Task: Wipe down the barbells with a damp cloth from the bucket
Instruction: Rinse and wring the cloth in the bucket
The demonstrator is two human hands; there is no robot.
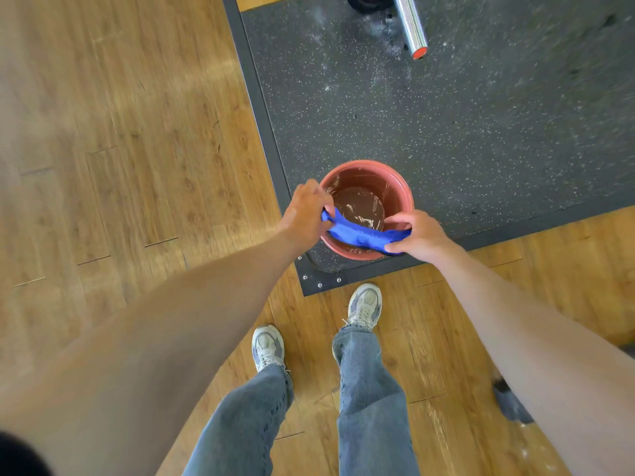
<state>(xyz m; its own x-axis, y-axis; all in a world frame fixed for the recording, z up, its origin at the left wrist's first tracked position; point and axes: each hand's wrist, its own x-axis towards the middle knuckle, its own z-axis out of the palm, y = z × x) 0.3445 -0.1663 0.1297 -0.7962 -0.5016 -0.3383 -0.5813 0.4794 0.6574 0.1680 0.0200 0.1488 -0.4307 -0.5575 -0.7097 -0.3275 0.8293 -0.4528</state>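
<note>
A red-brown bucket (398, 187) with water in its bottom stands on the near corner of a dark speckled rubber mat. Above its near rim a blue cloth (360, 235) is stretched and twisted between both hands. My left hand (305, 211) grips the cloth's left end by the bucket's left rim. My right hand (417, 233) grips its right end at the bucket's right side. The chrome sleeve end of a barbell (410, 25) with a red end cap lies on the mat at the top of the view, well beyond the bucket.
The rubber mat (464, 125) has a raised dark border and white chalk marks near the barbell. Wood-plank floor (120, 149) surrounds it on the left and near side. My feet in grey sneakers (364, 305) stand just short of the mat's corner.
</note>
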